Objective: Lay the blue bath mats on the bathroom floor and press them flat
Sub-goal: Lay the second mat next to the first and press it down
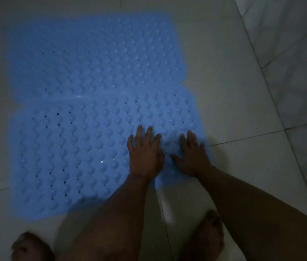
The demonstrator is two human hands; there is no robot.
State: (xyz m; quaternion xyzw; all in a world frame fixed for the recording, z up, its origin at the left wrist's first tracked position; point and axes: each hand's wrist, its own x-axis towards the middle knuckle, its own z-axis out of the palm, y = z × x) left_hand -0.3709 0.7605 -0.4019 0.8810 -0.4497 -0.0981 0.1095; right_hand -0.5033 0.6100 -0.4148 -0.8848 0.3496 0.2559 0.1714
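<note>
Both palms down: our left hand [145,155] and right hand [192,157] lie spread, fingers straight, pressing the near blue mat [69,151] at its right end, gripping nothing. We see soft rubbery bumps in wavy rows, dotted with small holes. Its twin, the far blue mat [92,59], lies touching beyond, both on pale glossy floor tiles [243,166]. Bare feet [211,236] below.

Single head-worn view, looking steeply down

The wide-angle camera looks forward and down from close above the tiled floor [243,113], taking in both forearms, bare feet at the bottom edge, and wall at right.
</note>
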